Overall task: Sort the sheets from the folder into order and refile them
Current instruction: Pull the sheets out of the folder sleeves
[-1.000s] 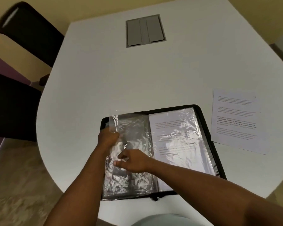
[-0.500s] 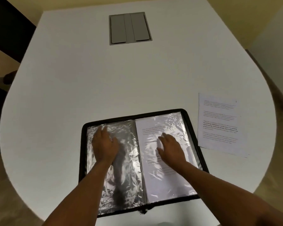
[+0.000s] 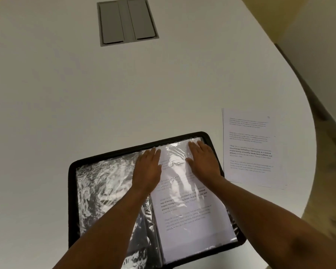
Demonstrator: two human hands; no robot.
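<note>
A black-edged folder (image 3: 71, 200) lies open on the white table in front of me. Its left side shows crinkled clear plastic sleeves (image 3: 105, 191) with nothing printed in them. The right side holds a printed sheet (image 3: 190, 216) inside a shiny sleeve. My left hand (image 3: 148, 169) lies flat with straight fingers near the spine, at the top of the right page. My right hand (image 3: 203, 161) presses flat on the same page, near its top right corner. A loose stack of printed sheets (image 3: 248, 148) lies on the table to the right of the folder.
The white table (image 3: 163, 84) has a rounded edge on the right, with wooden floor beyond it. A grey cable hatch (image 3: 127, 20) is set into the tabletop at the far middle.
My left hand has moved from the left sleeves across to the top of the right page. My right hand has slid up toward the page's top right corner. The view has shifted closer.
</note>
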